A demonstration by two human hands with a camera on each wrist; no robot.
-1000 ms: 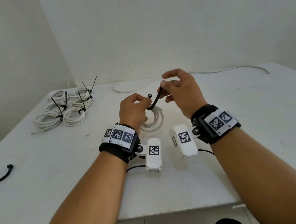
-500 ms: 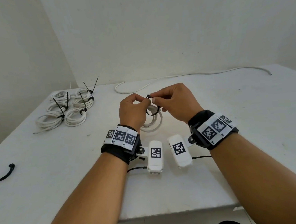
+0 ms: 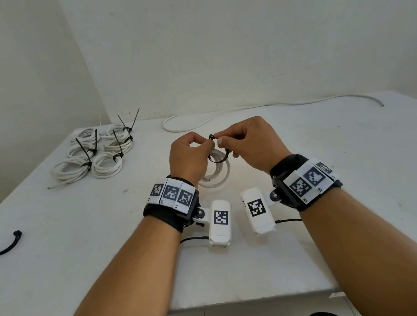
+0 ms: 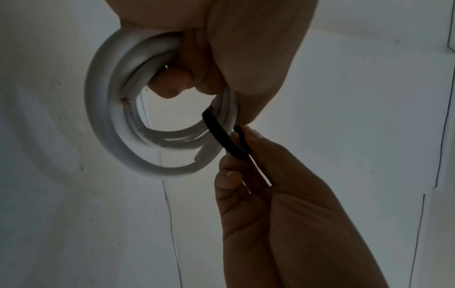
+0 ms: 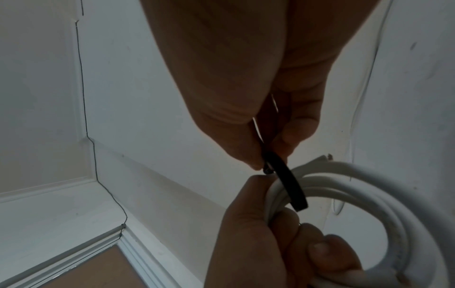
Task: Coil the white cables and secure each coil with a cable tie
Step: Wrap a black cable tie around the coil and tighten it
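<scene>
My left hand (image 3: 189,157) grips a coil of white cable (image 3: 216,175) above the middle of the table, its fingers curled through the loops (image 4: 118,124). A black cable tie (image 3: 218,156) loops round the coil. My right hand (image 3: 249,146) pinches the tie's tail at its head (image 3: 211,136), thumb and forefinger tight together. The wrist views show the black strap (image 4: 221,136) (image 5: 288,183) crossing the white strands (image 5: 369,191). Both hands meet at the tie's head.
Several tied white coils (image 3: 95,156) with black ties sticking up lie at the back left. A loose white cable (image 3: 261,109) runs along the table's far edge. A spare black tie (image 3: 4,245) lies near the left edge of the white table (image 3: 362,232).
My right hand came down from holding the tie's tail raised and brought it to the head at my left fingers. The tie now forms a closed loop round the coil.
</scene>
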